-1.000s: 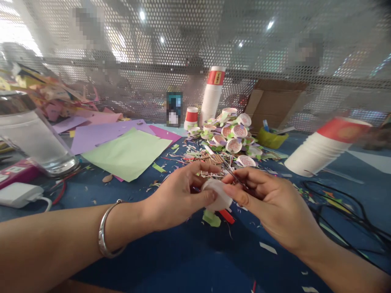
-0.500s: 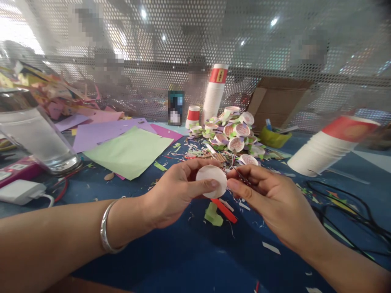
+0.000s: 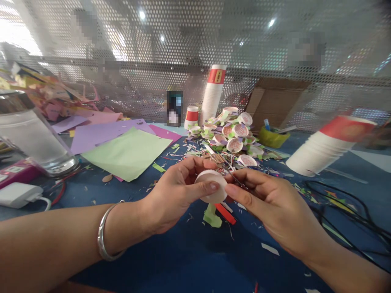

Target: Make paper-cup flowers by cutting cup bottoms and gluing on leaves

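Here, left hand [image 3: 171,197] pinches white disc [image 3: 210,184], right hand [image 3: 270,205] pinching thin tool [image 3: 232,177] beside it.

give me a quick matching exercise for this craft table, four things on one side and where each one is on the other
Things:
1. white disc
2. light green sheet
3. tall cup stack
4. thin metal tool

Places:
a. held in the right hand
b. upright by the mesh screen
c. pinched in the left hand
d. flat on the table, left of the hands

Pairs: 1-c, 2-d, 3-b, 4-a
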Action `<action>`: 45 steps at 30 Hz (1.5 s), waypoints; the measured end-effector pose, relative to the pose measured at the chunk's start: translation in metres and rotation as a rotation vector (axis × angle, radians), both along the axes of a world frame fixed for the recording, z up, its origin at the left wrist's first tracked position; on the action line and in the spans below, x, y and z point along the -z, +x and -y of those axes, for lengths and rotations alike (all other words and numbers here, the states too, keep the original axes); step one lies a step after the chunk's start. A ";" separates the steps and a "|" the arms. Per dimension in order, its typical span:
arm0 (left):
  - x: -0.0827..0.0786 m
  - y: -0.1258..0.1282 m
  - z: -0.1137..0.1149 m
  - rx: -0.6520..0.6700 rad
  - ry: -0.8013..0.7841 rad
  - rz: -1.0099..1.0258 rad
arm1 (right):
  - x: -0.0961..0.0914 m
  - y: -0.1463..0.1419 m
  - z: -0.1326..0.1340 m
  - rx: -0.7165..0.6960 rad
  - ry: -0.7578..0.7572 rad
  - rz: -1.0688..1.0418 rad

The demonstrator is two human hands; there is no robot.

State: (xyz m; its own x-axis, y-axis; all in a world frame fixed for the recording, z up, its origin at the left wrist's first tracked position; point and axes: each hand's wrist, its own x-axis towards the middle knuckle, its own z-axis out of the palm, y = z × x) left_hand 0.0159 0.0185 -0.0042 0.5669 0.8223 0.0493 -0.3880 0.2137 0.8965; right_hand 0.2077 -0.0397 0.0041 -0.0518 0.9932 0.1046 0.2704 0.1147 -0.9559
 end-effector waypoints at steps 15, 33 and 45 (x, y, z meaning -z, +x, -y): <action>0.001 -0.005 -0.001 0.020 0.388 -0.379 | 0.003 -0.002 -0.001 0.007 0.082 0.180; 0.001 -0.008 -0.017 -0.252 0.512 -0.464 | -0.004 0.001 0.006 0.186 0.209 0.390; -0.001 -0.014 -0.012 -0.461 1.037 -0.632 | -0.004 -0.003 0.000 0.040 0.138 0.499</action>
State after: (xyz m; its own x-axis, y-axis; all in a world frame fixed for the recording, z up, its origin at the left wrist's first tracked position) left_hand 0.0023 0.0301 -0.0028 0.4020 0.6868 0.6055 0.3091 -0.7243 0.6163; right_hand 0.2051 -0.0401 0.0078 -0.0909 0.9741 0.2069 0.6960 0.2107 -0.6865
